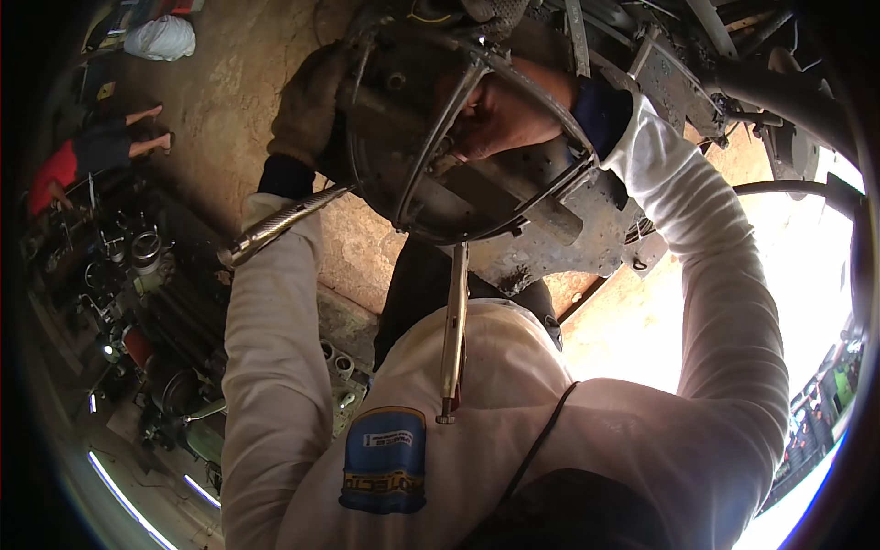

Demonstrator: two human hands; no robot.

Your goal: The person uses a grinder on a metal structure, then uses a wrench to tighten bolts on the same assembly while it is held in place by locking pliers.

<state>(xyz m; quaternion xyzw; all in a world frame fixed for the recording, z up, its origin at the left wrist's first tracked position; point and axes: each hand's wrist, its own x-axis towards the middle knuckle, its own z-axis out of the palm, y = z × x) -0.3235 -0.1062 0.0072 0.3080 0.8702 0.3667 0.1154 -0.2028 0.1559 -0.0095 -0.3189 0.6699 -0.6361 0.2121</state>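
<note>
A round cage of dark metal bars (pixel 423 151) is in front of my chest, at the top middle of the view. Two steel tools with knurled ends, which look like locking pliers, stick out from its rim: one pair (pixel 456 321) points toward my shirt, the other pair (pixel 291 218) crosses my left wrist. My left hand (pixel 312 105), in a brown work glove, is at the cage's left side, its fingers hidden. Bare, my right hand (pixel 513 115) reaches in behind the bars with curled fingers, closed on something small that I cannot make out.
A grey knitted glove (pixel 498 13) shows beyond the cage; whose it is cannot be told. Metal frame parts (pixel 683 78) crowd the upper right. Machine parts (pixel 151 266) lie at the left. Another person in a red top (pixel 57 176) is at the far left, near a white bundle (pixel 160 38).
</note>
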